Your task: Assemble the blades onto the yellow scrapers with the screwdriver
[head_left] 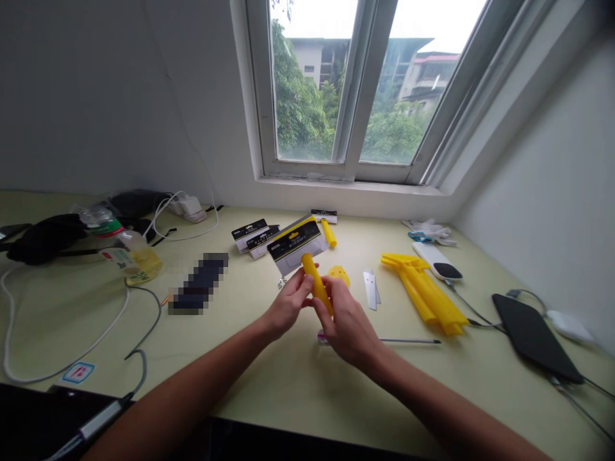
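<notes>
A yellow plastic tube [318,285] is held slantwise above the table between both my hands. My left hand [290,301] closes on its left side, and my right hand [346,314] grips the lower end from the right. Under my right hand lies a thin screwdriver [408,340], its handle partly covered. Just beyond my fingers are a round yellow piece with holes [339,275], a black-and-white header card [295,243] and small metal screws [282,282]. Flat metal blades [370,291] lie to the right, then larger yellow plastic parts [427,291].
More packaging cards [252,234] and another yellow tube [328,233] lie at the back. On the left stand a bottle [137,253], a blurred dark object [199,285] and cables. A white device [437,261], a black phone [535,336] and wires occupy the right side.
</notes>
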A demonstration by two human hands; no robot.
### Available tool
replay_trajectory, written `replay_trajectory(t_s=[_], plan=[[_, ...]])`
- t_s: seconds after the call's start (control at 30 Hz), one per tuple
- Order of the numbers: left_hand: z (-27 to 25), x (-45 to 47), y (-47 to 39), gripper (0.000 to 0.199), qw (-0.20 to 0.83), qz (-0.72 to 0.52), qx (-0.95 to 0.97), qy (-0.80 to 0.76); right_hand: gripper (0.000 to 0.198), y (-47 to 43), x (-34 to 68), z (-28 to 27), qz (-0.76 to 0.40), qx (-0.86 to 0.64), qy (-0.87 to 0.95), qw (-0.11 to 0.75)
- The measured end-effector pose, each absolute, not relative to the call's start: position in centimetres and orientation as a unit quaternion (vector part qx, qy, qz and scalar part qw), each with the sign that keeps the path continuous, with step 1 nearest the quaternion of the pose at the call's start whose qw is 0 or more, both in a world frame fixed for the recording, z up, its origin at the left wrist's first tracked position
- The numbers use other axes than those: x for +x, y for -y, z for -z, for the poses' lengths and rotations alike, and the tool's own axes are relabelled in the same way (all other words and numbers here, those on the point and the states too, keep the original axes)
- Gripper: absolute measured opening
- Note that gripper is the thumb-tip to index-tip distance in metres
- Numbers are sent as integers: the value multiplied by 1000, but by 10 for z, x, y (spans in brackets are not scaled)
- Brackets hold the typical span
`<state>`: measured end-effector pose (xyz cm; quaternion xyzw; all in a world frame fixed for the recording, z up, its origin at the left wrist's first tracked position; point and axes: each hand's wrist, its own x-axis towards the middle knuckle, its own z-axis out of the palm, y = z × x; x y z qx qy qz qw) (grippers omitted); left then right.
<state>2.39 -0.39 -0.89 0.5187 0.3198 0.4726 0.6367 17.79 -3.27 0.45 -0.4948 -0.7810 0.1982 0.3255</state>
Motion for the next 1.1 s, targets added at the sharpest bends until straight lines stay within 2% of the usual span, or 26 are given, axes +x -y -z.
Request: replay_trajectory(t_s=[0.1, 0.23, 0.33, 0.43, 0.57, 0.67, 0.77, 0.83, 0.97, 1.03, 1.1], plan=[[15, 20, 4, 48, 628, -484, 512, -330, 33, 31, 186, -8, -206, -483, 780, 340], [15, 12, 2, 44, 639, -455, 550, -287, 27, 3, 212, -20, -269, -458, 699, 478], [11, 10, 5, 42, 646, -410, 578, -284, 33, -22, 226, -32, -369, -394, 643, 543], [7, 9, 7, 42, 627, -385, 610, -295, 35, -40, 231, -41, -429, -368, 632, 530], [6, 10, 8, 41, 622, -386, 616, -291, 29, -51, 227, -47, -423, -392, 628, 522], [9, 12, 6, 62, 636, -437, 568, -285, 29, -55, 220, -47, -428, -389, 617, 534], [10, 12, 4, 81, 599, -497, 543, -315, 30, -54, 213, -48, -425, -391, 610, 543], [10, 12, 4, 76, 554, -520, 559, -332, 30, -52, 211, -50, -422, -388, 609, 548], [7, 11, 5, 32, 485, -515, 618, -343, 30, -49, 212, -55, -413, -391, 605, 557], [7, 11, 7, 33, 460, -521, 625, -355, 30, -49, 213, -57, -405, -398, 601, 563], [8, 12, 8, 49, 438, -528, 632, -360, 32, -48, 213, -57, -399, -400, 599, 568]])
